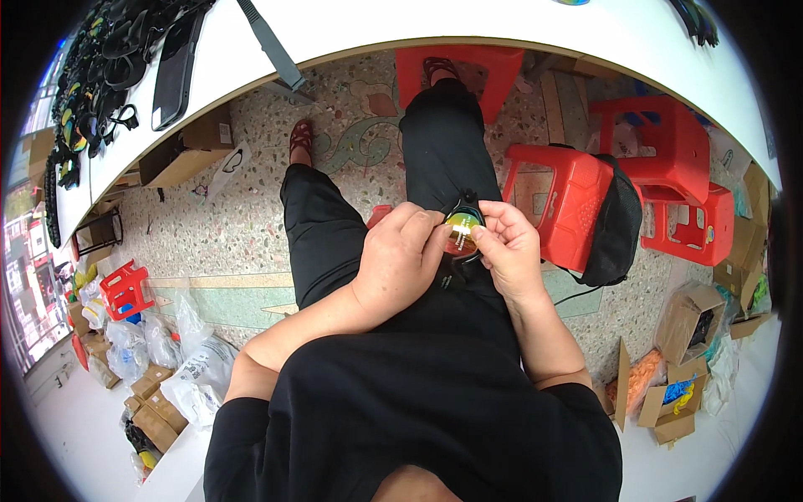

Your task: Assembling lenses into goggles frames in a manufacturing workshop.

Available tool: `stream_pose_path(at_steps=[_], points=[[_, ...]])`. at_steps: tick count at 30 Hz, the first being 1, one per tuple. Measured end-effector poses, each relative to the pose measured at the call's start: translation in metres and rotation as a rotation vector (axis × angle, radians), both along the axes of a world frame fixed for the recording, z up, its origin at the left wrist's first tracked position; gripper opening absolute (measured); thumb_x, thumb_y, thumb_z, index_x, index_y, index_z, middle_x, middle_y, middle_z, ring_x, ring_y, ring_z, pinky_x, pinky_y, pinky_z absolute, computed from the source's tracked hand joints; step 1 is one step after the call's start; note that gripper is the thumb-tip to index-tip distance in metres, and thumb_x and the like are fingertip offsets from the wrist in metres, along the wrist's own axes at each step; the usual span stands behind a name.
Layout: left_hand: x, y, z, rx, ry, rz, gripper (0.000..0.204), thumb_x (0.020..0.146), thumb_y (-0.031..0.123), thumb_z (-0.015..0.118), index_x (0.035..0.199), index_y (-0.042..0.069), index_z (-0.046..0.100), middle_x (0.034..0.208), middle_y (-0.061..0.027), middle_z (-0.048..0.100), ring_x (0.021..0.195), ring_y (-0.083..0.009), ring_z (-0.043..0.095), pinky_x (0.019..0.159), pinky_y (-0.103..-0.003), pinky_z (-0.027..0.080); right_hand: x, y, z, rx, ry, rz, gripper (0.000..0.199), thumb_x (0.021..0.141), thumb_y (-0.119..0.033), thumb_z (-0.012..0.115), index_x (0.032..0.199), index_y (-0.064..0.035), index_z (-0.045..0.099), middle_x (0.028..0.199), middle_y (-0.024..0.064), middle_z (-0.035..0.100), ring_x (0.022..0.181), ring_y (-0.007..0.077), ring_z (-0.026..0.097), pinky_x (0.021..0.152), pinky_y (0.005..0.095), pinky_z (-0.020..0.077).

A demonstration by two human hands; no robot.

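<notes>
Above my lap, both hands hold swim goggles with a black frame and a shiny green-to-orange mirrored lens [462,226]. My left hand [400,255] is closed, thumb and fingers pinching the frame's left side. On the other side my right hand [512,251] grips the edge, its thumb at the lens's right rim. A dark part of the goggles hangs below the lens, partly lost against my black trousers. Pale print shows on the lens.
On the white table [351,21] lie a heap of black goggles [100,84], a black phone [177,75] and a grey strap [272,46]. Red stools [565,197] stand at right, one with a black bag [615,234]. Cardboard boxes [686,322] and plastic bags [196,376] lie around.
</notes>
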State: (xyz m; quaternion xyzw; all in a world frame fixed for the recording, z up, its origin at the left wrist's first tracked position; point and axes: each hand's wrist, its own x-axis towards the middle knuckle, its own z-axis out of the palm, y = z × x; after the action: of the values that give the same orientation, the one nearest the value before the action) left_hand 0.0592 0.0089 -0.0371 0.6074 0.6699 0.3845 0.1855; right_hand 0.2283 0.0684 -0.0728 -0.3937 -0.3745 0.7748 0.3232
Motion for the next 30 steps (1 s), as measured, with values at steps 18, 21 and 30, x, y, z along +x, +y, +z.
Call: stream_pose_path(at_steps=[18,21,30], points=[[-0.010,0.002,-0.011,-0.427,-0.694,0.056,0.011,0.094,0.006,0.066,0.101,-0.002,0.066,0.085,0.0002,0.065,0.075,-0.0049,0.059,0.067,-0.020,0.047,0.015,0.010,-0.002,-0.114,-0.015,0.067,0.034,0.088,-0.003,0.071,0.121,0.0004,0.062,0.086,0.0005,0.064,0.065,0.0028,0.054,0.055,0.0163,0.0409],[-0.010,0.006,-0.010,-0.498,-0.755,0.036,0.010,0.096,0.006,0.064,0.102,-0.001,0.065,0.090,0.0012,0.065,0.080,-0.0033,0.058,0.072,-0.018,0.047,0.021,0.020,0.005,-0.125,-0.041,0.100,0.035,0.088,-0.006,0.072,0.122,0.0001,0.063,0.088,0.0005,0.065,0.071,0.0043,0.056,0.060,0.0190,0.0433],[-0.008,0.012,-0.007,-0.564,-0.913,0.022,0.013,0.093,0.011,0.068,0.099,0.000,0.065,0.084,0.0027,0.063,0.074,-0.0024,0.053,0.066,-0.019,0.045,0.024,0.055,0.023,-0.353,-0.066,0.261,0.016,0.086,-0.012,0.075,0.096,-0.0080,0.064,0.089,-0.0003,0.066,0.079,0.0059,0.059,0.067,0.0200,0.0437]])
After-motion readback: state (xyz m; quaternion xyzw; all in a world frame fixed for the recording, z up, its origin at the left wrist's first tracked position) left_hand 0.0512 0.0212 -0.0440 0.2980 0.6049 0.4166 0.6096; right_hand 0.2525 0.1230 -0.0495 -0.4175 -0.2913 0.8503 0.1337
